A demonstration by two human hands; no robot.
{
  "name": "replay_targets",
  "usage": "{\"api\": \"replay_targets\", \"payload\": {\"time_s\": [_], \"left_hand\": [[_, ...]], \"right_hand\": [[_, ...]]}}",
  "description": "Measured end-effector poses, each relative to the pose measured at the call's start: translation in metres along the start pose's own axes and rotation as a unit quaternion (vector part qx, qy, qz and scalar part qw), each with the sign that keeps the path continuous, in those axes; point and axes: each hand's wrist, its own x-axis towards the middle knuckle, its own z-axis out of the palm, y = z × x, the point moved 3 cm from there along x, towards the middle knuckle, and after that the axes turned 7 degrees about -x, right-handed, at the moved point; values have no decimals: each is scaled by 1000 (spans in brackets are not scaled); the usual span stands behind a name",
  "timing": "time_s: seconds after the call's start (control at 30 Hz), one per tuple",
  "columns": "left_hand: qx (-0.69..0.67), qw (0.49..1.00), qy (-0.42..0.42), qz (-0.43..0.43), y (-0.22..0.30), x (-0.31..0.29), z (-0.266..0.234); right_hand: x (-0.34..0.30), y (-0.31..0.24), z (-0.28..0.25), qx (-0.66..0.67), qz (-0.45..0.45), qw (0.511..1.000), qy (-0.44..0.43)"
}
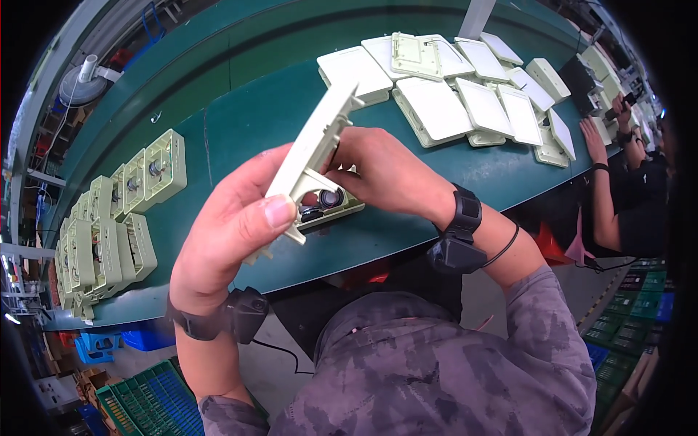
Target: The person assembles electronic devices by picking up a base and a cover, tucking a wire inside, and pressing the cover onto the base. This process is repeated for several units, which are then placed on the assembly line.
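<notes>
My left hand (236,214) grips a cream plastic cover (309,149), thumb on its near face, holding it tilted on edge. Clips and ribs line the cover's right edge. Under and behind it, on the bench, sits an open cream plastic housing (342,212). A round dark part with a metallic rim (331,197) shows inside this housing. My right hand (374,171) reaches in behind the cover with bent, closed fingers above the housing. The cover hides part of those fingers, and whatever they pinch cannot be made out.
On the green bench (251,109), several open cream housings (163,167) stand in rows at the left. Several cream covers (432,109) lie heaped at the far right. Beyond them, a co-worker's arm (600,185) rests at the bench. A green crate (153,400) stands below left.
</notes>
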Motion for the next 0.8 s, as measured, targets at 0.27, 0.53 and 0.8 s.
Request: {"api": "replay_targets", "payload": {"time_s": [0.27,0.53,0.8], "left_hand": [[-28,999,21,31,-8,0,-11],[-21,994,101,21,-56,-6,-46],[-107,983,134,59,-82,-5,-61]], "right_hand": [[8,8,9,-95,-2,995,19],[13,45,40,-79,-17,988,128],[17,44,55,-40,14,995,87]]}}
